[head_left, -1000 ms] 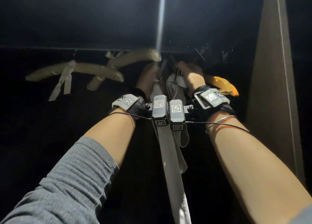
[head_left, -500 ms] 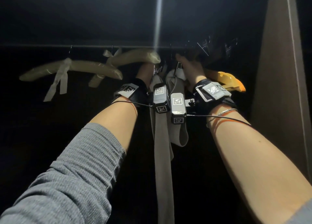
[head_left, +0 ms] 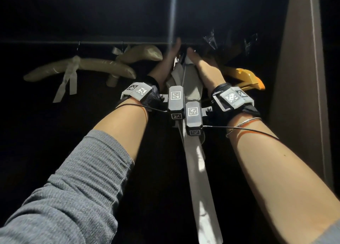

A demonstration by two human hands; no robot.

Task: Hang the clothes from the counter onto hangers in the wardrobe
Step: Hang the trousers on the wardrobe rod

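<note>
1. Nearest the camera, a grey ribbed sleeve (head_left: 73,197) covers the left upper forearm, pushed back from the bare lower arm; the right forearm is bare, with a thin bracelet (head_left: 242,123) and an orange thread at the wrist.
2. Between the forearms, a pale beige garment (head_left: 200,170) hangs down in a long narrow fold, running from the hands to the bottom edge of the frame.
3. Both wrists wear black straps carrying grey tracking blocks (head_left: 175,99) printed with square black-and-white markers; thin black cables trail from them across each arm.
4. Beyond the straps, the left hand (head_left: 165,63) reaches up beside the top of the garment, fingers extended towards the rail; motion blur hides whether it holds anything.
5. The right hand (head_left: 204,65) sits just beside it on the garment's other side, thumb raised; its fingers are out of sight behind the cloth, so its grip cannot be told.
6. To the right, touching the right wrist in view, an orange hanger (head_left: 246,77) juts outward.
7. To the left, two padded beige hangers (head_left: 99,69), each tied with a ribbon bow, hang from the dark wardrobe rail (head_left: 55,42).
8. A brown wardrobe wall (head_left: 298,78) stands at far right.
</note>
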